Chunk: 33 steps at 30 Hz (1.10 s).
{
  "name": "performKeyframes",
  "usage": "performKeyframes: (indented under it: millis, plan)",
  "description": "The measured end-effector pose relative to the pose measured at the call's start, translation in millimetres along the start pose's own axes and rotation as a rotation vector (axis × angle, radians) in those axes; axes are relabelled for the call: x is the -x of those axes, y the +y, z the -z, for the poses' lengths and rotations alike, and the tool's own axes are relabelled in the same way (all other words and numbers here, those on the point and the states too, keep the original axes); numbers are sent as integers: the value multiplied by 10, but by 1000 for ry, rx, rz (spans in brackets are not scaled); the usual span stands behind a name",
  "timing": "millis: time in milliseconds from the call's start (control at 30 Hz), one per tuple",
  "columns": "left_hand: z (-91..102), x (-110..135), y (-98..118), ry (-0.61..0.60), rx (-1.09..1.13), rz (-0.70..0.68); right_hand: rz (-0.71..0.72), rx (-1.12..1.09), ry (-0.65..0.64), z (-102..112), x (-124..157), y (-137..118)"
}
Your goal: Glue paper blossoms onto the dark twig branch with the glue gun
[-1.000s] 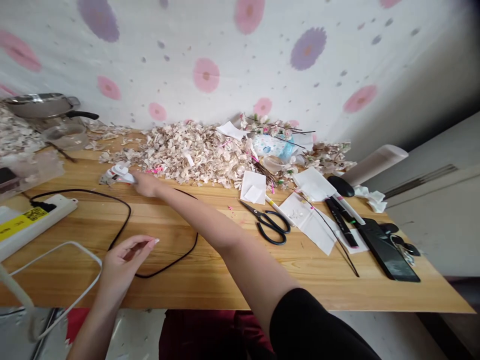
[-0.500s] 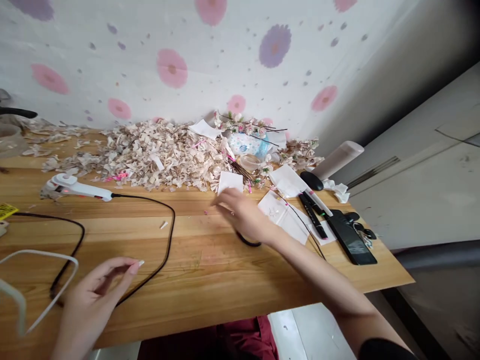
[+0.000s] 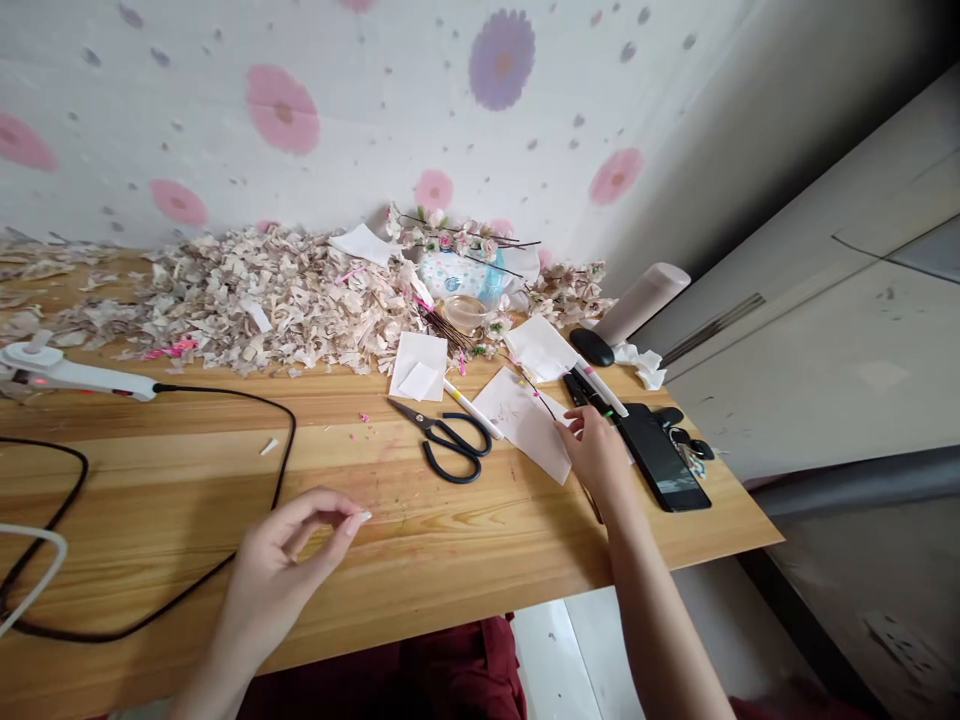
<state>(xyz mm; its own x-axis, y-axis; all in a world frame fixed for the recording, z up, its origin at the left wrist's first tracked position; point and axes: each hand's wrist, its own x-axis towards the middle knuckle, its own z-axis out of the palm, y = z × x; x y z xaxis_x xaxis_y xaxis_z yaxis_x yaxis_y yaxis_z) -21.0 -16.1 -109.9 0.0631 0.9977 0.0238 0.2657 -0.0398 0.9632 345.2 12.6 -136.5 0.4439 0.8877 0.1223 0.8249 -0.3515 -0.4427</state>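
In the head view, the right hand (image 3: 596, 460) sits toward the table's right end, its fingers (image 3: 576, 425) drawn narrowly around a thin dark stem (image 3: 538, 392). The wiry stem runs slantwise over a creased sheet of white paper (image 3: 521, 425) and past the hand toward the front edge. Just beside the fingers lie a glossy black smartphone (image 3: 660, 458) and a black marker pen (image 3: 586, 392). The left hand (image 3: 277, 570) hovers empty near the front edge of the pine tabletop (image 3: 450, 560), fingers curled, thumb and forefinger a narrow gap apart. Between the hands, black-handled scissors (image 3: 442, 445) lie on bare, smooth wood with open room around them. A black cord (image 3: 281, 470) curves from a white corded tool (image 3: 67, 372) at the left edge. Along the back edge, a ragged heap of pale shredded petals (image 3: 262, 300) piles against the flowered wallpaper (image 3: 502, 60).
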Motion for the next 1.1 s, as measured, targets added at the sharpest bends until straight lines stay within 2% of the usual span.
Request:
performKeyframes:
  millis: [167, 333, 400, 500, 567, 633, 800, 1100]
  plan:
    - [-100, 18, 62, -13, 10, 17, -18, -138, -21, 82, -28, -7]
    - [-153, 41, 133, 35, 120, 93, -6, -350, 24, 248, 281, -239]
    - [-210, 40, 237, 54, 182, 119, 29, -644, -89, 294, 481, -410]
    - [-333, 21, 478, 46, 281, 97, 26, -1170, -359, 289, 792, -705]
    - [-417, 3, 641, 36, 354, 38, 14, -1375, -479, 235, 980, -896]
    - [-482, -9, 757, 47, 414, -5, 16, -1488, -530, 162, 1136, -1058]
    - [-540, 7, 804, 79, 476, -64, 2, -1552, -505, 40, 1362, -1287]
    - [-538, 65, 817, 160, 365, -138, -8, -1454, -459, 57, 1481, -1439]
